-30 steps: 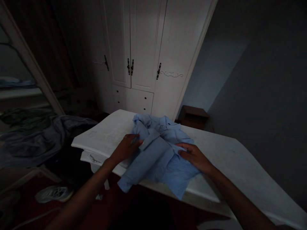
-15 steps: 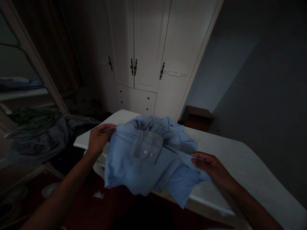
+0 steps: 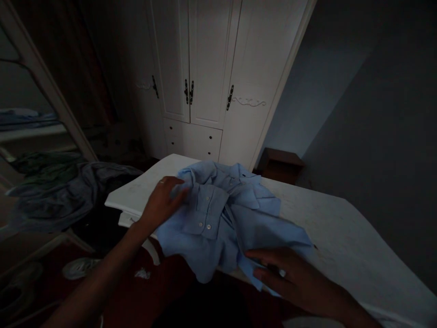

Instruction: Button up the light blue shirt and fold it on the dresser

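A light blue button-up shirt (image 3: 221, 218) lies crumpled on the white table (image 3: 344, 246), part of it hanging over the near edge. My left hand (image 3: 160, 202) rests on the shirt's left side with its fingers stretched out over the cloth by the buttoned cuff. My right hand (image 3: 287, 278) is at the shirt's lower right hem near the table edge, fingers pinched on the cloth.
A white wardrobe (image 3: 211, 77) with dark handles and drawers stands behind the table. A brown nightstand (image 3: 280, 166) sits by the grey wall. Dark clothes (image 3: 58, 191) are heaped at the left beside a mirror frame. A shoe (image 3: 77, 268) lies on the red floor.
The shirt, lifted and spread half a second ago, has come down onto the table. My left hand moved right onto the cloth; my right hand slid down toward the near hem.
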A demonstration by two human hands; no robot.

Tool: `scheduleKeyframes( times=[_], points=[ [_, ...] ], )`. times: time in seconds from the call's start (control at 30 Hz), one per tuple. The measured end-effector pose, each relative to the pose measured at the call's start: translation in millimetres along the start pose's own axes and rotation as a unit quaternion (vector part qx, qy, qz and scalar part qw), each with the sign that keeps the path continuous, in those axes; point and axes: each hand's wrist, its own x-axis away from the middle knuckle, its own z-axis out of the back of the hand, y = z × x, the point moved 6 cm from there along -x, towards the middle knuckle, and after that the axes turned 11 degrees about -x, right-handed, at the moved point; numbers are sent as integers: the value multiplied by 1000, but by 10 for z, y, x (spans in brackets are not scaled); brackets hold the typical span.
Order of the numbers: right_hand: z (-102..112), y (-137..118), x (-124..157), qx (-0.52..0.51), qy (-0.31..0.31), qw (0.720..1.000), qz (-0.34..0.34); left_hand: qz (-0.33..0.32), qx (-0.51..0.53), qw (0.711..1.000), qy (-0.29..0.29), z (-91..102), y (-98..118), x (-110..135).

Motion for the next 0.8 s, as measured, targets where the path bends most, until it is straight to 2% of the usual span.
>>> scheduleKeyframes(
  times=[0.1, 0.2, 0.3, 0.4, 0.6, 0.8],
  points=[
    [-158, -188, -20, 15, -53, 998, 18, -75, 7, 991, -107, -151, 388, 109],
    [-262, -339, -26, 10, -96, 994, 42, -114, -35, 978, -169, -259, 574, 183],
    [-307, -356, -34, -21, -110, 992, 59, -109, -43, 973, -199, -341, 545, 177],
    [-311, -249, -65, -57, -100, 992, 58, -105, -22, 972, -209, -409, 454, 132],
    [-268, -69, -139, -117, -73, 989, 50, -107, 112, 965, -214, -535, 338, 88],
    [-268, -27, -154, -124, -66, 989, 48, -66, 188, 956, -214, -666, 195, 92]
  ],
)
